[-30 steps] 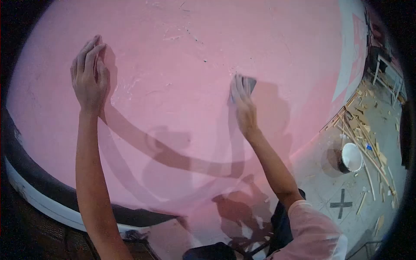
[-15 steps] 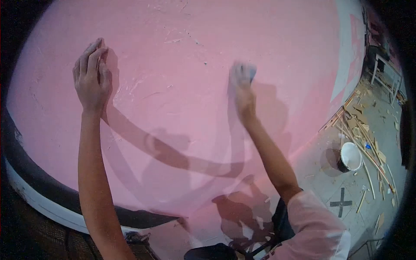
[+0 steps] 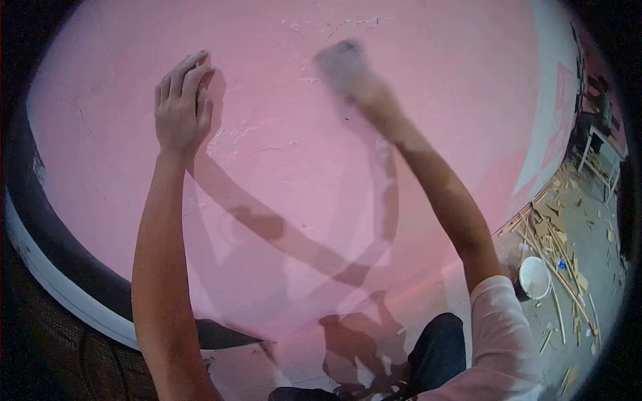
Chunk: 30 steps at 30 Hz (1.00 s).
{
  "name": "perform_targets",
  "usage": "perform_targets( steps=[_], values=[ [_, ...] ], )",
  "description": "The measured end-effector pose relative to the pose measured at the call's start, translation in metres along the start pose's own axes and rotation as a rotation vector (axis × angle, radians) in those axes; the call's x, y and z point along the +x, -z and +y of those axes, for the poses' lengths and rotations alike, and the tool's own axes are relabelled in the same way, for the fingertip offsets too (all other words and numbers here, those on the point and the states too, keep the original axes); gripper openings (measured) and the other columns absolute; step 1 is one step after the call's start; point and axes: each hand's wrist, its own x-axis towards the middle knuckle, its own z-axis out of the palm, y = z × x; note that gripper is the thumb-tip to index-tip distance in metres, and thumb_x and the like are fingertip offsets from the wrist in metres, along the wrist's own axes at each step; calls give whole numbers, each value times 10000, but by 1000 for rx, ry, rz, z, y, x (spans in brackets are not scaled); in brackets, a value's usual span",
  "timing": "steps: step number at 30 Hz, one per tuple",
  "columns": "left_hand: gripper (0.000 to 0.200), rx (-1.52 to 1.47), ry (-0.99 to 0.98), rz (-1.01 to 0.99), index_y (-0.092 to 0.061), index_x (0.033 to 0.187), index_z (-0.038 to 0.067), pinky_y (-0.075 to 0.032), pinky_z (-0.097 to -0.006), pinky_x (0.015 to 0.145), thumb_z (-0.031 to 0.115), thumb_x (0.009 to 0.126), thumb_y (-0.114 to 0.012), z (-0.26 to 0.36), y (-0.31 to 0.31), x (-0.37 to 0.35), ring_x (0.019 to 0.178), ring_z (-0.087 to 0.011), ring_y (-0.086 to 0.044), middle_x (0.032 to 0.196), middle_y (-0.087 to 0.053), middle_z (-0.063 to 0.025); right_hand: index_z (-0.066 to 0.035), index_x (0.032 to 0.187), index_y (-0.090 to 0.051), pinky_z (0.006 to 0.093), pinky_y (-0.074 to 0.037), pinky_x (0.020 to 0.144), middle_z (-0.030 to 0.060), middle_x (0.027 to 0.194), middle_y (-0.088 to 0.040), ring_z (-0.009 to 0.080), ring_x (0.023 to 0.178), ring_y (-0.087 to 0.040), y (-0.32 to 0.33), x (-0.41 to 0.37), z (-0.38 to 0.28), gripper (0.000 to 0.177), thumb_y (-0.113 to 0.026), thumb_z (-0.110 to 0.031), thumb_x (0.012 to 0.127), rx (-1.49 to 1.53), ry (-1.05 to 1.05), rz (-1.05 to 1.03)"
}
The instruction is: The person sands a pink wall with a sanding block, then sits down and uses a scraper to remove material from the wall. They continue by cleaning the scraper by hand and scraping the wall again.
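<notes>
A large pink wall (image 3: 267, 180) with flaking, scratched patches fills most of the view. My left hand (image 3: 182, 110) leans against it at the upper left, fingers stretched out and holding nothing. Farther right and a little higher, my right hand (image 3: 351, 77) is smeared by motion against the same surface. Its fingers are closed over a small grey-blue pad (image 3: 348, 48), whose exact kind is too blurred to make out. Several rough, peeled marks lie between and above the two hands. Shadows of both arms fall across the pink surface.
A white bucket (image 3: 535, 278) stands on the floor at the right, beside scattered wooden strips (image 3: 568, 267). Beyond them is a white metal frame (image 3: 602, 160), with another person (image 3: 597, 107) near it. A black band (image 3: 80, 257) curves along the lower left.
My right hand has swept up and slightly left across the wall with the pad. The view has shifted, so my left hand appears farther right, still against the wall.
</notes>
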Motion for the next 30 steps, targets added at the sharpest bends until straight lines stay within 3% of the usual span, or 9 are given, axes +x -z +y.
perform_targets(
  steps=[2, 4, 6, 10, 14, 17, 20, 25, 30],
  values=[
    [365, 10, -4, 26, -640, 1271, 151, -431, -426, 1134, 91, 917, -576, 1, 0, 1, 1334, -256, -552, 1451, -611, 0, -68, 1265, -705, 410, -592, 773, 122, 1200, -734, 308, 927, -717, -9, -30, 60, 364, -630, 8, 917, 21, -334, -59],
    [366, 10, -1, 13, -635, 1277, 156, -433, -429, 1130, 99, 920, -579, -1, -3, -4, 1338, -259, -550, 1452, -610, 1, -69, 1297, -707, 390, -595, 890, 129, 1315, -702, 311, 1095, -709, -11, -42, 30, 396, -622, 20, 920, 324, -508, -210],
    [370, 18, 0, 28, -628, 1287, 160, -431, -433, 1129, 108, 924, -582, -3, 0, 1, 1342, -261, -547, 1456, -606, 1, -78, 1485, -580, 429, -526, 1128, 132, 1519, -597, 310, 1404, -566, 1, -9, -3, 567, -607, 5, 925, 24, 488, -169],
    [391, -1, 27, 26, -613, 1314, 168, -427, -436, 1134, 129, 925, -596, -1, -3, -3, 1351, -265, -540, 1470, -587, -1, -107, 1420, -646, 428, -478, 1187, 50, 1528, -594, 324, 1462, -505, 7, 19, -1, 551, -635, -13, 878, 23, -191, 40],
    [450, -3, 37, -35, -586, 1358, 150, -397, -465, 1174, 162, 908, -586, -1, -1, -5, 1386, -298, -514, 1546, -538, -35, -120, 1358, -681, 433, -468, 1199, 60, 1565, -559, 336, 1483, -477, 15, 41, 24, 555, -658, 45, 828, 25, 379, -192],
    [463, -14, 33, -5, -574, 1373, 159, -392, -468, 1178, 194, 911, -590, -2, -3, -6, 1388, -305, -509, 1542, -536, -37, -127, 1363, -682, 451, -436, 1224, 45, 1564, -561, 326, 1489, -472, 1, 28, 11, 553, -685, 23, 831, 44, 67, -89],
    [455, 40, 61, 11, -573, 1346, 178, -431, -427, 1160, 158, 898, -652, 0, -3, -6, 1362, -252, -523, 1497, -545, 19, -130, 1365, -691, 428, -491, 1175, 41, 1522, -603, 323, 1472, -498, 2, 35, 32, 551, -683, 40, 841, 115, 273, -147],
    [455, 3, 36, 24, -572, 1373, 169, -400, -458, 1177, 164, 920, -605, -5, -7, -10, 1391, -283, -505, 1530, -537, -13, -96, 1340, -718, 409, -507, 1158, 64, 1497, -624, 331, 1460, -513, 22, 39, -6, 621, -646, 163, 780, 105, 130, -189],
    [484, 17, 51, 10, -561, 1382, 170, -430, -437, 1156, 142, 906, -642, -3, -3, -8, 1380, -253, -517, 1521, -535, 4, -109, 1341, -694, 410, -519, 1144, 98, 1492, -618, 317, 1408, -565, 24, 44, 8, 564, -657, 126, 830, 267, 119, -170]
  ],
)
